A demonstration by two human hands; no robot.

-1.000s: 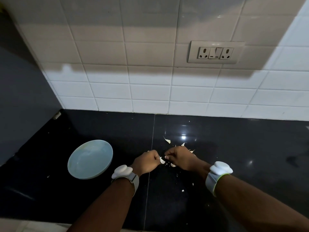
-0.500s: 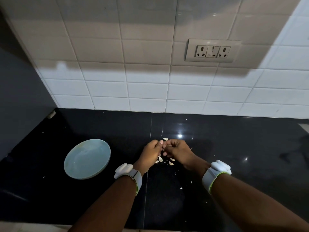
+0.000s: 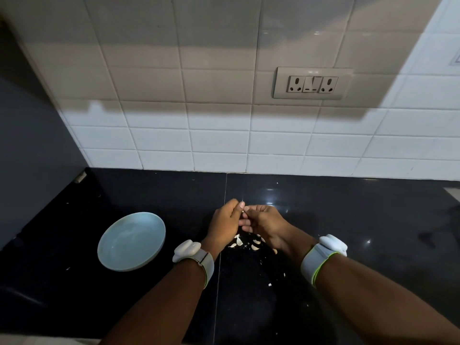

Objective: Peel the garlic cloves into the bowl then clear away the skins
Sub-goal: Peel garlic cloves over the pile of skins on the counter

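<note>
Nearest, two forearms reach in over the black desk [image 3: 361, 220], each with a white wrist device on a pale strap. Small white skin flecks [image 3: 269, 284] dot the desk between them. Beyond, garlic cloves and skins [image 3: 249, 243] lie in a loose pile under the hands. The left hand [image 3: 224, 226] and right hand [image 3: 266, 224] meet above that pile, curled fingertips of both pinching one small pale garlic clove [image 3: 242, 210]. A pale blue bowl [image 3: 131, 241] sits to the left, apart from the pile. Farthest, a white tiled wall [image 3: 161, 140] carries a socket plate [image 3: 312, 83].
</note>
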